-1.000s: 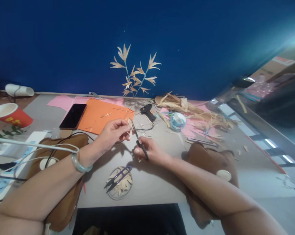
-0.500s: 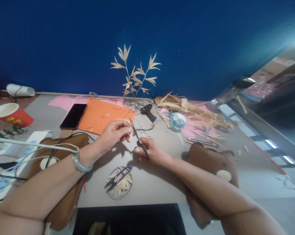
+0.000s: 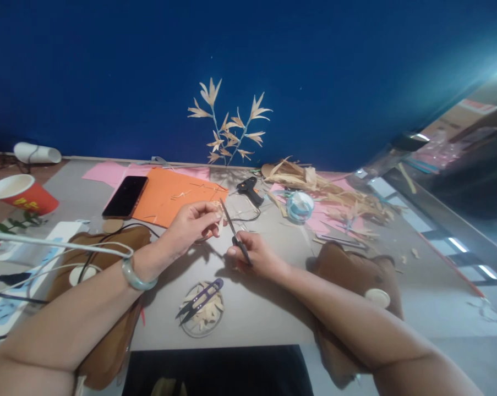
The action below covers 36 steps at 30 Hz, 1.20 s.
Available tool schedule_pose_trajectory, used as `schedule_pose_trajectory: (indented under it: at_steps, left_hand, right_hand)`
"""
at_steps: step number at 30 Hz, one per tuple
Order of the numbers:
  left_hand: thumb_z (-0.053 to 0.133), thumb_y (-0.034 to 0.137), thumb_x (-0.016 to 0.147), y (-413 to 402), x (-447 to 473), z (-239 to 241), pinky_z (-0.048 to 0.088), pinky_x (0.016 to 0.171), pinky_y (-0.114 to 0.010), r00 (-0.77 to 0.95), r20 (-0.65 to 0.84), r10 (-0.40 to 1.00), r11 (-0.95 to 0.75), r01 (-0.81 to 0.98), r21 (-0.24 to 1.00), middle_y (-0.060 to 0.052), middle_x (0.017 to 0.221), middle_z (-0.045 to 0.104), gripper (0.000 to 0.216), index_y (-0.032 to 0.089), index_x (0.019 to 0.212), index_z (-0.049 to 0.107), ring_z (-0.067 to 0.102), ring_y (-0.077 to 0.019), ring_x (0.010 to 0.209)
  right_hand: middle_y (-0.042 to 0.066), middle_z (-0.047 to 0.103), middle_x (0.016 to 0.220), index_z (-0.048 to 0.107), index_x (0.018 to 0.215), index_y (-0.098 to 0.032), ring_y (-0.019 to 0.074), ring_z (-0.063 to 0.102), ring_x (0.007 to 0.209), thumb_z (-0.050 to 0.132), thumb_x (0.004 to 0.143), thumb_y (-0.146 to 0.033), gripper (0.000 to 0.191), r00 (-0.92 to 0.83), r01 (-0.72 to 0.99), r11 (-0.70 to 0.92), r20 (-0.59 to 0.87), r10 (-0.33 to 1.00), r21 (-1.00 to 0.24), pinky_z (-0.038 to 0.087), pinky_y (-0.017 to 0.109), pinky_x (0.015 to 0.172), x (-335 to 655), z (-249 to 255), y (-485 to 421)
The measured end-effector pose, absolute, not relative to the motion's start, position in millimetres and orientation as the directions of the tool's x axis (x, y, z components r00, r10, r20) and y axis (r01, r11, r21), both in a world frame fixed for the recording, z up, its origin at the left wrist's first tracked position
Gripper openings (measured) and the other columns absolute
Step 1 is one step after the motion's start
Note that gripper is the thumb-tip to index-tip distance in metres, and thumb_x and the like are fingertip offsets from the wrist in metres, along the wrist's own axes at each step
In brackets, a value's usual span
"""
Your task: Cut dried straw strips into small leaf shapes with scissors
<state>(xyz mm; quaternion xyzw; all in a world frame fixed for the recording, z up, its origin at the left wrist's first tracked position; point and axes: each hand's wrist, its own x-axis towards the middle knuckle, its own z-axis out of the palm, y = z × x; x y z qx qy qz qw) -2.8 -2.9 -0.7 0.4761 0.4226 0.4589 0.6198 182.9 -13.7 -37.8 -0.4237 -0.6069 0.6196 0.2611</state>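
Observation:
Between the fingertips of my left hand is a small pale piece of dried husk. My right hand is closed round the handles of a pair of scissors, whose blades point up and away, right beside the husk piece. Whether the blades touch it I cannot tell. Below my hands, a round dish of cut husk pieces stands on the table, with purple thread snips lying across it. Farther back rises a branch of dried husk flowers on thin blue-grey stems.
An orange sheet and a phone lie behind my left hand. A glue gun, a tape roll and dried husks lie to the right. Brown cushions rest under my forearms; a red paper cup stands left.
The scissors' blades look closer together now and have turned slightly. My left hand stays almost in place with the husk piece. The whole view has shifted slightly.

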Motion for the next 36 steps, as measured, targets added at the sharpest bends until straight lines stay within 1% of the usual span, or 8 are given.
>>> schedule_pose_trajectory:
  at_steps: [4,10,17,25,28,31,33,36]
  left_hand:
    - [0.072,0.03,0.07,-0.1,-3.9,-4.4,0.035,0.043,-0.018,0.134,-0.126,0.983,0.154,-0.232,0.96,0.001,0.061,0.062,0.021,0.016,0.072,0.057,0.05,-0.0069,0.047]
    - [0.079,0.026,0.059,0.0,-1.2,-0.7,0.048,0.054,-0.022,-0.013,-0.096,0.995,0.089,-0.269,0.959,0.001,0.065,0.066,0.029,0.015,0.075,0.058,0.059,-0.0099,0.055]
    - [0.078,0.028,0.06,-0.6,0.0,2.0,0.051,0.059,-0.024,-0.082,-0.044,0.996,0.026,-0.209,0.978,0.001,0.061,0.065,0.028,0.015,0.072,0.056,0.064,-0.013,0.06]
    - [0.075,0.025,0.064,-2.0,0.7,0.7,0.052,0.064,-0.025,-0.106,0.035,0.994,-0.048,-0.121,0.992,0.001,0.061,0.065,0.024,0.017,0.071,0.053,0.065,-0.0133,0.061]
    - [0.074,0.026,0.064,-2.3,-0.7,0.7,0.05,0.057,-0.023,-0.051,-0.019,0.999,0.013,-0.128,0.992,0.002,0.06,0.064,0.023,0.017,0.072,0.055,0.062,-0.0119,0.056]
    - [0.072,0.028,0.066,-2.5,-2.4,-1.4,0.048,0.054,-0.022,0.107,-0.169,0.98,0.183,-0.132,0.974,0.001,0.062,0.064,0.022,0.016,0.077,0.058,0.061,-0.0116,0.055]
    - [0.072,0.027,0.066,-3.0,-2.3,-3.1,0.048,0.057,-0.023,0.196,-0.233,0.952,0.253,-0.081,0.964,-0.001,0.062,0.064,0.02,0.015,0.079,0.06,0.062,-0.0118,0.056]
    - [0.07,0.024,0.067,-4.6,-0.5,-4.9,0.046,0.054,-0.022,0.286,-0.235,0.929,0.229,0.055,0.972,-0.001,0.06,0.062,0.015,0.014,0.074,0.061,0.06,-0.0115,0.054]
  right_hand:
    - [-0.001,0.059,0.054,0.044,0.07,-0.019,0.009,0.049,0.047,0.066,0.068,-0.062,0.049,-0.545,0.195,-0.079,-0.174,0.82,-0.978,0.036,0.02,0.045,182.6,-32.7,-13.7]
    - [-0.001,0.055,0.059,0.046,0.071,-0.018,0.0105,0.05,0.054,0.067,0.065,-0.064,0.051,-0.534,0.242,-0.013,-0.144,0.833,-0.97,0.038,0.022,0.048,183.4,-30.7,-13.4]
    - [-0.002,0.057,0.058,0.045,0.074,-0.017,0.0101,0.051,0.052,0.069,0.068,-0.058,0.047,-0.548,0.225,-0.071,-0.186,0.816,-0.972,0.037,0.021,0.048,183.0,-38.4,-15.1]
    - [-0.003,0.057,0.054,0.044,0.07,-0.018,0.0093,0.05,0.049,0.072,0.066,-0.056,0.048,-0.54,0.225,-0.121,-0.228,0.81,-0.967,0.036,0.021,0.047,180.2,-38.3,-17.9]
    - [-0.004,0.056,0.052,0.043,0.069,-0.019,0.009,0.049,0.047,0.072,0.066,-0.055,0.047,-0.525,0.201,-0.118,-0.209,0.825,-0.972,0.037,0.021,0.045,180.8,-35.9,-16.8]
    - [-0.006,0.053,0.053,0.043,0.071,-0.02,0.0089,0.048,0.045,0.075,0.063,-0.052,0.046,-0.444,0.154,-0.096,-0.156,0.883,-0.983,0.038,0.022,0.044,183.3,-29.4,-13.9]
    - [-0.004,0.057,0.06,0.046,0.074,-0.019,0.0092,0.05,0.049,0.078,0.062,-0.047,0.044,-0.357,0.126,-0.048,-0.091,0.93,-0.991,0.041,0.023,0.047,185.1,-24.7,-12.5]
    - [0.002,0.064,0.077,0.05,0.079,-0.019,0.0114,0.054,0.06,0.08,0.061,-0.041,0.041,-0.278,0.107,0.033,0.002,0.961,-0.994,0.045,0.025,0.056,186.0,-21.7,-12.6]
